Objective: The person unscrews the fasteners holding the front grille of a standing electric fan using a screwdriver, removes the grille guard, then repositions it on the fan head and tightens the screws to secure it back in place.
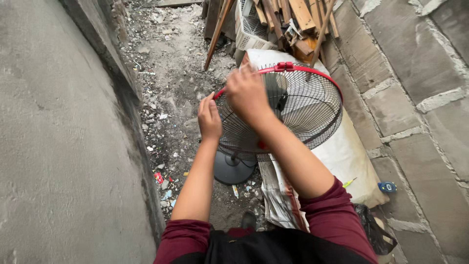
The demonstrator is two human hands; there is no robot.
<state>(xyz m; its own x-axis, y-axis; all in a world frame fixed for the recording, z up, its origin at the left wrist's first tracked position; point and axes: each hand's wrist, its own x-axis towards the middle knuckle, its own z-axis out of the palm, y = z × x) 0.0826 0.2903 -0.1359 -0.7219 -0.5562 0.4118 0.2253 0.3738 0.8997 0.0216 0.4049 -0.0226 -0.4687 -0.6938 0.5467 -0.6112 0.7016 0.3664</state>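
A pedestal fan [303,110] stands in front of me, with a black wire grille, a red rim and a round dark base [233,168]. My left hand [209,117] pinches the red rim at the grille's left edge. My right hand [248,93] lies over the top left of the grille, fingers curled onto the wires near the rim. A red clip [283,66] sits on the rim at the top. Both arms wear dark red sleeves pushed up to the elbow.
A grey concrete wall [58,146] runs along the left. A block wall [415,98] rises on the right. A white sack [344,156] lies under the fan. Wooden planks [293,19] and a white crate [249,29] pile behind. Rubble litters the ground [166,73].
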